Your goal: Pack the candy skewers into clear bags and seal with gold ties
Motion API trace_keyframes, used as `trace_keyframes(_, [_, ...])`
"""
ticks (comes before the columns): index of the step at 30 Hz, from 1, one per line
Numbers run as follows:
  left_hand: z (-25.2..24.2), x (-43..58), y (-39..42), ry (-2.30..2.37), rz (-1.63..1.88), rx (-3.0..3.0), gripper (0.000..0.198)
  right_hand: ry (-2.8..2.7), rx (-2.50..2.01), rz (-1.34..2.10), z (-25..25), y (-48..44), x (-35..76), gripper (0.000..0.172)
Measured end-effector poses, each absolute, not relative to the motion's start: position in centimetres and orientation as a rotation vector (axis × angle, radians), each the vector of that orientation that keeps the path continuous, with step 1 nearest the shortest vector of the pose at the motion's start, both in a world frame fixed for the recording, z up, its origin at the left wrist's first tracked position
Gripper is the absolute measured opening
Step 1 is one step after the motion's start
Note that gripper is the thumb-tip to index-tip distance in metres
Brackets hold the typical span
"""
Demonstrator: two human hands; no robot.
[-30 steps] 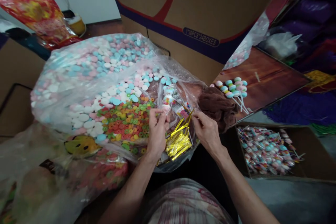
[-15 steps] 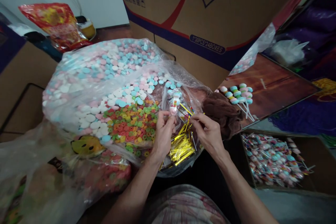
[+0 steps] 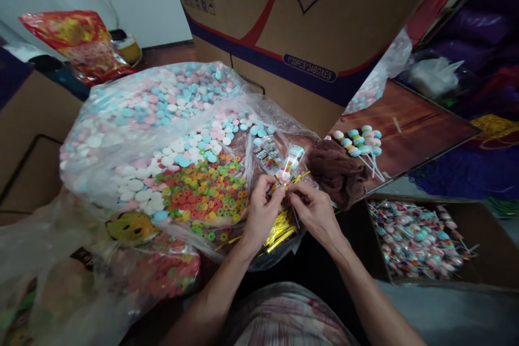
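Observation:
My left hand (image 3: 265,203) pinches the gathered lower end of a clear-wrapped candy lollipop (image 3: 291,161), its pastel pieces stacked upright above my fingers. Close beside it, my right hand (image 3: 314,205) grips a gold twist tie (image 3: 299,177) that crosses the wrapper's neck. The fingertips of both hands nearly meet there. Below them lies a pile of gold twist ties (image 3: 281,231), partly covered by my hands. Printed clear wrappers (image 3: 267,152) rest just behind the left hand. The lollipop's stick is hidden by my fingers.
Pastel candy tablets (image 3: 170,100) and colourful candy rings (image 3: 205,194) fill plastic bags on the left. Right of my hands are a brown cloth (image 3: 336,173), unwrapped candy lollipops (image 3: 360,140) and a carton of wrapped lollipops (image 3: 497,238). A large cardboard box (image 3: 259,70) stands behind.
My right hand has brought a gold twist tie from the pile to the wrapper's neck. The lollipop and left hand have shifted right, and the hands are closer together.

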State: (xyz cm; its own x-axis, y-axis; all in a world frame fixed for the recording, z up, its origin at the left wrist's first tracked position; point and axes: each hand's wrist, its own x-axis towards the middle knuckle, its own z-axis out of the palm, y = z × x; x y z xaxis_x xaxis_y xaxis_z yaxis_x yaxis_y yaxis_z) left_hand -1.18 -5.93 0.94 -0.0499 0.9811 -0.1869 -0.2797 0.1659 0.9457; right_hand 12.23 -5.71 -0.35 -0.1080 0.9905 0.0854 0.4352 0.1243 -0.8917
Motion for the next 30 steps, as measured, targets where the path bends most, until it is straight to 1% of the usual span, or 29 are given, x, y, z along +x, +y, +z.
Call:
trace_keyframes(3, [0.5,-1.1,-5.9,1.153,1.220,0.964,0.021,-1.567,-1.370,1.010,-0.7,-5.8,12.2,0.018])
trace_keyframes(6, [0.4,-0.9,-5.8,1.163,1.227,0.942,0.026,-1.432,-1.339,1.099,-0.7,-5.9,12.0,0.017])
trace_keyframes(11, [0.7,-0.5,-5.9,1.021,1.226,0.705,0.031,-1.164,-1.285,1.253,-0.5,-6.0,11.1,0.019])
trace_keyframes(14, [1.2,-0.8,-5.9,0.907,1.154,0.555,0.031,-1.096,-1.213,1.296,-0.6,-6.2,10.9,0.020])
trace_keyframes(19, [2.6,-1.8,-6.0,0.653,0.894,0.364,0.032,-1.276,-1.131,1.189,-0.2,-6.2,12.1,0.022])
trace_keyframes(21, [2.8,-1.7,-6.1,0.655,0.858,0.374,0.033,-1.365,-1.133,1.194,0.2,-6.1,12.5,0.020])
trace_keyframes(25, [2.2,-0.6,-6.5,0.930,1.063,0.571,0.033,-1.521,-1.247,1.016,0.4,-6.3,12.2,0.015])
trace_keyframes(30, [1.2,-0.3,-7.3,1.140,1.197,0.994,0.020,-1.695,-1.321,0.821,0.4,-6.7,11.8,0.009])
